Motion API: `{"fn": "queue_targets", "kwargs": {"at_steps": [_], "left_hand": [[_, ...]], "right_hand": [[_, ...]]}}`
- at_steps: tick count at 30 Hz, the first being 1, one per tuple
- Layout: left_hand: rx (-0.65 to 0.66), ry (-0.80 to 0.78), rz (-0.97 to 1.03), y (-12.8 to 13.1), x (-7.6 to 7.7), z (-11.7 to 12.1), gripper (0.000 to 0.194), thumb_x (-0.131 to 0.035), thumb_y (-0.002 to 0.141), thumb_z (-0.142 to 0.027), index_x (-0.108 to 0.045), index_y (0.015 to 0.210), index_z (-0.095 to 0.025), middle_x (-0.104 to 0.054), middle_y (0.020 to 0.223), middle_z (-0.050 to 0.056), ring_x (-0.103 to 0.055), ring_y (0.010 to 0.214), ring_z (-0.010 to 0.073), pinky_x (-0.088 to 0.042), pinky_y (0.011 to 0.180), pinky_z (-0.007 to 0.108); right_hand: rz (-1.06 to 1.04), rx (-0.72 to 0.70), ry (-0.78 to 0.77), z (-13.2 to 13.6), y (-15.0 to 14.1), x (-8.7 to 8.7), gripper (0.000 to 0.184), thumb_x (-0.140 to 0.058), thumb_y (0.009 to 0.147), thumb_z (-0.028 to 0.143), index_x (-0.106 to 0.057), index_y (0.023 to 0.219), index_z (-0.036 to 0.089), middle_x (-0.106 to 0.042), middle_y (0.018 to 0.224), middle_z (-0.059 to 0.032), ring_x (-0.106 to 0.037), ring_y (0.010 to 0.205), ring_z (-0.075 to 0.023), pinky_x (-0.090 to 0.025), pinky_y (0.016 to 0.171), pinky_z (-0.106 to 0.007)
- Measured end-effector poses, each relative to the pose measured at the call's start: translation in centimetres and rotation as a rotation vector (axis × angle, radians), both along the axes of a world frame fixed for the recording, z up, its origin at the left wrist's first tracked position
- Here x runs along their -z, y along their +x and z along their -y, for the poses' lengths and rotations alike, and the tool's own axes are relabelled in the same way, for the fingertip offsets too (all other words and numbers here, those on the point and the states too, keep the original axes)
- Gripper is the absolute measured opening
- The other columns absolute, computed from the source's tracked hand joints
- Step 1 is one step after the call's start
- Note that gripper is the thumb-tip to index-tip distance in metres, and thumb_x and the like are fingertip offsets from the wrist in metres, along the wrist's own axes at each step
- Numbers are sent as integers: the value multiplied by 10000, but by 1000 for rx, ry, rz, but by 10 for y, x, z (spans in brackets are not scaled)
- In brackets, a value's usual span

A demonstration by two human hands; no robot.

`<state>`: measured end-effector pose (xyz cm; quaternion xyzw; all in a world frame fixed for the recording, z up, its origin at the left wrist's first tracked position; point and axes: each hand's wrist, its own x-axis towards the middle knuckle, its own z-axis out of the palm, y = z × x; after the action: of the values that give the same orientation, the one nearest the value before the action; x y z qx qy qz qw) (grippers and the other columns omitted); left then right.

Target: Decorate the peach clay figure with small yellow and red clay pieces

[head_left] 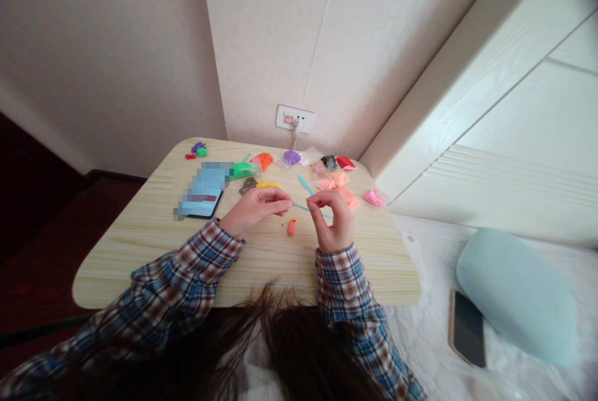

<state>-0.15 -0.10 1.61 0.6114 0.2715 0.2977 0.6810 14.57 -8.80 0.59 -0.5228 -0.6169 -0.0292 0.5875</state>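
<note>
- Head view, far left of the table (pixel 135 245): small lumps of coloured clay (pixel 200 151) sit near the back edge; a phone (pixel 202 202) lies in front of them, its screen mostly blurred out.
- Centre left: my left hand (pixel 255 208) is raised in front of the yellow packet (pixel 268 185), thumb and forefinger brought together. Whether I grasp anything there, I cannot tell.
- Centre: the small orange-pink piece (pixel 291 227) rests on the table between my hands, touched by neither; its yellow and red top is too small to read.
- Centre right: a thin blue stick (pixel 301 206) runs from near my left fingertips to behind my right hand (pixel 335 223), which masks part of it. My right finger and thumb nearly meet; a hold on anything cannot be confirmed.
- Step in hand, in my judgement: fine fingertip work on some tiny bit. The next move calls for a light pinch and steady wrists.
- Right: packets overlap behind my right hand, partly hidden; a pink packet (pixel 374 197) lies apart.
</note>
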Motion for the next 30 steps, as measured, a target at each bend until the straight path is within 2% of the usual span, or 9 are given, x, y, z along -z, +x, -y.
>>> {"fn": "queue_targets", "kwargs": {"at_steps": [10, 18, 25, 30], "left_hand": [[101, -72, 60, -1, -5, 3, 181, -751, 612, -265, -699, 721, -131, -598, 593, -31, -490, 572, 73, -400, 582, 213], [105, -89, 110, -2, -9, 7, 189, -767, 597, -249, -646, 658, -119, -593, 579, -35, -499, 562, 67, -391, 562, 202], [177, -80, 143, -3, -13, 8, 215, -776, 590, -253, -606, 637, -131, -576, 566, -33, -511, 552, 86, -401, 567, 228], [155, -67, 147, -3, -13, 8, 255, -774, 604, -316, -600, 610, -130, -561, 556, -29, -494, 547, 83, -405, 569, 232]], "right_hand": [[-79, 8, -19, 1, 1, 2, 59, -549, 837, 163, -574, 792, 194, -590, 734, -10, -531, 688, -134, -454, 614, -284], [-102, 2, -24, 0, 1, 2, 52, -554, 833, 167, -575, 791, 191, -586, 732, -8, -527, 684, -132, -452, 612, -282], [-113, 5, -42, 1, 1, 3, 50, -553, 830, 193, -572, 783, 195, -590, 731, -11, -536, 687, -142, -460, 615, -293], [-119, 13, -62, 1, 1, 3, 65, -543, 833, 223, -569, 779, 199, -589, 726, -18, -539, 685, -150, -462, 611, -304]]}}
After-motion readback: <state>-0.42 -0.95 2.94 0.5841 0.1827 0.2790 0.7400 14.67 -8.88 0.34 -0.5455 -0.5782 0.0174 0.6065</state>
